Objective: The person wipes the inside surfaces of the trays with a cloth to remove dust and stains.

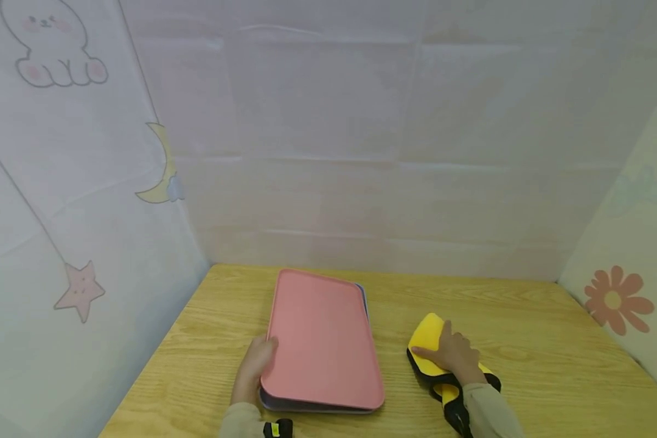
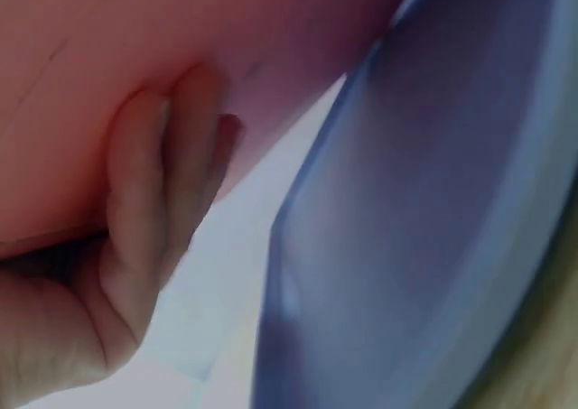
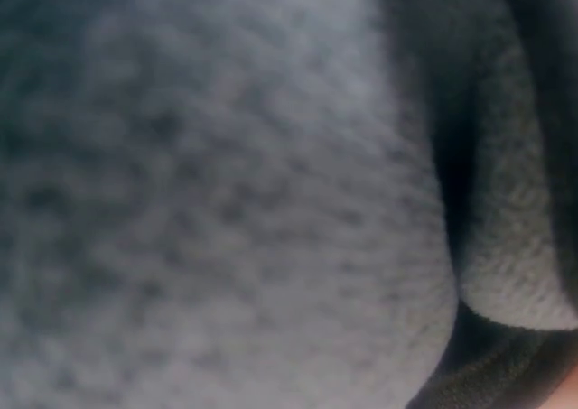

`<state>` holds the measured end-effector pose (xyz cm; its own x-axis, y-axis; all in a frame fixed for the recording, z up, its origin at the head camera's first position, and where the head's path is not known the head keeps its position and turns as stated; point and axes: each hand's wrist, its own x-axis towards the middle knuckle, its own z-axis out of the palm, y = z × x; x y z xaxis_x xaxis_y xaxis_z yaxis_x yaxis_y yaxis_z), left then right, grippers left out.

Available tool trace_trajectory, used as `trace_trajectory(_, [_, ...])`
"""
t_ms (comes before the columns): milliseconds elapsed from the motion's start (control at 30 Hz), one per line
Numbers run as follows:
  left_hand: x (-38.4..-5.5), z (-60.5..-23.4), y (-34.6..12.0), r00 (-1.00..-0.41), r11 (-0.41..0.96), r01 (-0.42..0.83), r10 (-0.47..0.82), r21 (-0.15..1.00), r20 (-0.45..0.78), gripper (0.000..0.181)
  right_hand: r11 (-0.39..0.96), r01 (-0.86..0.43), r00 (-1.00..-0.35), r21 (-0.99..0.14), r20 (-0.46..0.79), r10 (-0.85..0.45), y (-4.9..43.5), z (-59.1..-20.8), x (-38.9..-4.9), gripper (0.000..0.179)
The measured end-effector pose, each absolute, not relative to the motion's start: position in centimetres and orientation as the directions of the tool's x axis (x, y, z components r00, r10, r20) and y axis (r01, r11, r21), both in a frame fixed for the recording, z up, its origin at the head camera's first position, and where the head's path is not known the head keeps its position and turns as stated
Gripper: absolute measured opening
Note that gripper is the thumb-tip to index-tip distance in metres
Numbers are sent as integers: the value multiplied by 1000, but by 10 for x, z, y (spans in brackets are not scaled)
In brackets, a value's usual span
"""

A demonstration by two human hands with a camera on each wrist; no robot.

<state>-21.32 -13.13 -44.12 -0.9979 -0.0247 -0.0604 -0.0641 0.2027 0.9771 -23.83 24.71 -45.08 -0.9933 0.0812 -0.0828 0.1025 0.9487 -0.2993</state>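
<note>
My left hand (image 1: 256, 364) grips the left edge of a pink tray (image 1: 323, 340), with the thumb at its rim. In the left wrist view, its fingers (image 2: 140, 183) lie against the pink underside. Beneath it is a blue-purple tray (image 2: 388, 246), showing along the right and front edges in the head view. My right hand (image 1: 453, 353) rests on a yellow item with black trim and loop-like parts (image 1: 428, 333), thumb and index finger spread over it. Grey fuzzy material (image 3: 226, 201) fills most of the right wrist view, hiding the hand's underside.
Both trays and the yellow item are over a wooden table (image 1: 553, 353). Pale sheets (image 1: 328, 134) stand behind and at both sides, printed with a star, a moon and a flower (image 1: 613, 300). The trays are left of the yellow item, with bare wood between them.
</note>
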Motion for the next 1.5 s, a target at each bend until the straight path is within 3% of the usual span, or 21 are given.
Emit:
trace_trajectory(200, [-211,-435,-124,-999,194,-14,-42,981,-5,32,952,95,-994,-290,-75,76,248,-452,-239,105])
trace_trajectory(367, [-206,-424,-113,-997,209,10,-72,978,25,31,931,85,-996,-355,-46,73,251,-452,-238,74])
trace_trajectory(567, [-198,-418,-102,-993,133,75,-80,988,86,28,892,-6,-994,-452,104,46,255,-446,-231,40])
trace_trajectory(867, [-179,-419,-81,-983,105,74,-161,992,91,23,826,-26,-942,-562,291,168,256,-408,-219,49])
trace_trajectory(1033, [-171,-419,-68,-966,119,136,-205,984,158,21,808,-87,-893,-582,406,196,247,-378,-208,48])
trace_trajectory(1300, [-159,-422,-41,-948,14,224,-230,974,221,20,779,-155,-909,-608,397,129,219,-341,-192,51])
trace_trajectory(1500, [-150,-427,-25,-938,-16,288,-207,957,279,20,803,-192,-908,-564,412,72,201,-329,-185,53])
